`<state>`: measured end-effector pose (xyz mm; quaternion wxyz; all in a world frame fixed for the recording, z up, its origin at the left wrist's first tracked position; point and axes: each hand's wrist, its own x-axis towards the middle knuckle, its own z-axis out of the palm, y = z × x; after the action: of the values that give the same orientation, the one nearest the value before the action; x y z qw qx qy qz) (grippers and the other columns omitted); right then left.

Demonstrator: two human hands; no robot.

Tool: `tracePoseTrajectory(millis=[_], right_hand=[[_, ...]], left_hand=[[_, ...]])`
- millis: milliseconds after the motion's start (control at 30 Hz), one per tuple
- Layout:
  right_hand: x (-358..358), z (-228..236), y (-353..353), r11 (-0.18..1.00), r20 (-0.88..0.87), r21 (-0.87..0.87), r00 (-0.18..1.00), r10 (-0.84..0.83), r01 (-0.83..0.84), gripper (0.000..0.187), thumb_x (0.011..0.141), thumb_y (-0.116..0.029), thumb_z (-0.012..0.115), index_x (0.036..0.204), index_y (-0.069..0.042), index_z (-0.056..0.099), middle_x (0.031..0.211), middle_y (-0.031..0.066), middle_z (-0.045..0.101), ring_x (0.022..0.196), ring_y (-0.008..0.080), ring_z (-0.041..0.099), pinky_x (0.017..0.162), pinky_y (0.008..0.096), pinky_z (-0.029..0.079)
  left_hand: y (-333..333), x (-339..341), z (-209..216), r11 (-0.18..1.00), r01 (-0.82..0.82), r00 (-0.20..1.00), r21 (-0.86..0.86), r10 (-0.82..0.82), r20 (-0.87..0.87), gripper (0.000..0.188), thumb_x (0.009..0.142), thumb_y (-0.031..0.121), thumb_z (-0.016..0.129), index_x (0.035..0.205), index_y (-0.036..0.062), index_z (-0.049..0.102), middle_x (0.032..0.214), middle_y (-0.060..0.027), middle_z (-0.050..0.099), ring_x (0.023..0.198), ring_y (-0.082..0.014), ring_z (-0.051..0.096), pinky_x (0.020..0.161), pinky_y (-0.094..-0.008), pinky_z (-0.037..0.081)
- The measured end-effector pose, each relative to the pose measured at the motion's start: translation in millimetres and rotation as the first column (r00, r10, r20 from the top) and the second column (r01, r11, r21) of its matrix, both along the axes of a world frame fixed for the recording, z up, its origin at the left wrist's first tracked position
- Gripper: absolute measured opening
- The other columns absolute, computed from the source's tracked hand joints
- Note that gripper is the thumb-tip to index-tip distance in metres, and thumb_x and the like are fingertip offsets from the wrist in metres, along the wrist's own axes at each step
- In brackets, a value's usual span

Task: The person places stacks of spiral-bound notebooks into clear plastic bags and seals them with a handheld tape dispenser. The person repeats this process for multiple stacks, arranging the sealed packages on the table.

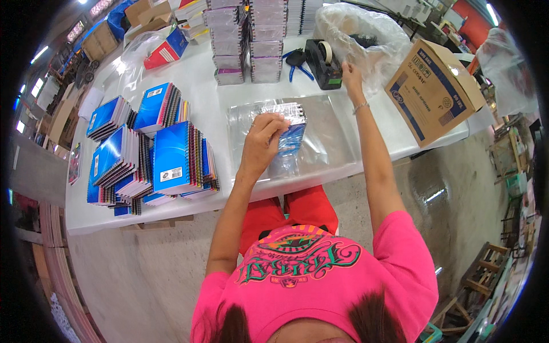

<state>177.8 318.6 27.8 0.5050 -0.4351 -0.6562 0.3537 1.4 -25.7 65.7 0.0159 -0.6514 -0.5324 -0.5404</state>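
Note:
A small stack of blue spiral notebooks lies on the table in front of me, wrapped in clear plastic film that spreads flat around it. My left hand rests on the stack's upper left side, fingers drawn together on the film. Farther right, my right hand is beside the front end of a black tape dispenser, its fingers closed. Whether a strip of tape is between those fingers is too small to make out. Blue-handled pliers lie just left of the dispenser.
Blue spiral notebooks stand in several piles at the left. Tall stacks of wrapped notebooks rise at the back. A cardboard box sits at the right edge of the white table, near a large clear plastic bag.

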Motion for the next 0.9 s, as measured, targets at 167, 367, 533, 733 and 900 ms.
tracePoseTrajectory(millis=[167, 367, 533, 733, 900], right_hand=[[-9, 13, 28, 0.982, 0.191, -0.185, 0.979, 0.064, -0.029, 0.034, 0.087, -0.029, 0.070, 0.091, 0.005, 0.071, 0.072, 0.0090, 0.066, 0.054, 0.0161, 0.060, 0.049, 0.0302, 0.048], [-13, 16, 19, 0.941, -0.157, -0.305, 0.983, 0.099, -0.144, 0.024, 0.086, -0.022, 0.072, 0.078, 0.000, 0.065, 0.069, 0.0066, 0.063, 0.056, 0.0176, 0.061, 0.049, 0.0285, 0.050], [-8, 1, -13, 0.828, -0.501, -0.460, 0.863, 0.057, -0.321, 0.021, 0.092, -0.018, 0.066, 0.084, -0.001, 0.058, 0.073, 0.0069, 0.061, 0.060, 0.0202, 0.064, 0.055, 0.0292, 0.057], [23, -22, -31, 0.961, 0.111, -0.257, 0.991, -0.073, 0.100, 0.019, 0.092, -0.017, 0.063, 0.087, 0.001, 0.059, 0.074, 0.0103, 0.064, 0.059, 0.0202, 0.066, 0.054, 0.0284, 0.055], [36, -4, -88, 0.976, 0.041, -0.201, 0.996, -0.080, 0.087, 0.019, 0.091, -0.019, 0.063, 0.086, 0.000, 0.061, 0.072, 0.0081, 0.065, 0.053, 0.0129, 0.061, 0.048, 0.0254, 0.048]], left_hand=[[-9, 2, 1, 1.000, -0.022, 1.000, 0.006, 0.022, 0.006, 0.023, 0.077, -0.008, 0.066, 0.096, 0.0045, 0.070, 0.098, -0.0083, 0.063, 0.099, -0.0256, 0.060, 0.084, -0.0346, 0.049], [-8, -1, 0, 0.999, 0.007, 1.000, 0.032, -0.008, 0.023, 0.023, 0.079, -0.006, 0.063, 0.099, 0.0045, 0.069, 0.096, -0.0088, 0.062, 0.096, -0.0266, 0.060, 0.084, -0.0367, 0.049], [-10, 1, 8, 0.997, -0.075, 0.993, -0.006, 0.075, 0.090, 0.023, 0.082, -0.003, 0.064, 0.103, 0.0055, 0.066, 0.096, -0.0099, 0.062, 0.094, -0.0284, 0.060, 0.083, -0.0383, 0.049], [-3, -2, 2, 0.999, -0.008, 1.000, 0.040, 0.007, 0.016, 0.012, 0.081, 0.000, 0.066, 0.092, 0.0029, 0.063, 0.097, -0.0098, 0.062, 0.096, -0.0284, 0.061, 0.083, -0.0383, 0.050], [-3, -1, -9, 0.993, -0.041, 0.996, 0.112, 0.049, -0.070, 0.013, 0.077, -0.003, 0.068, 0.087, 0.0024, 0.063, 0.098, -0.0093, 0.062, 0.100, -0.0272, 0.062, 0.088, -0.0386, 0.051]])
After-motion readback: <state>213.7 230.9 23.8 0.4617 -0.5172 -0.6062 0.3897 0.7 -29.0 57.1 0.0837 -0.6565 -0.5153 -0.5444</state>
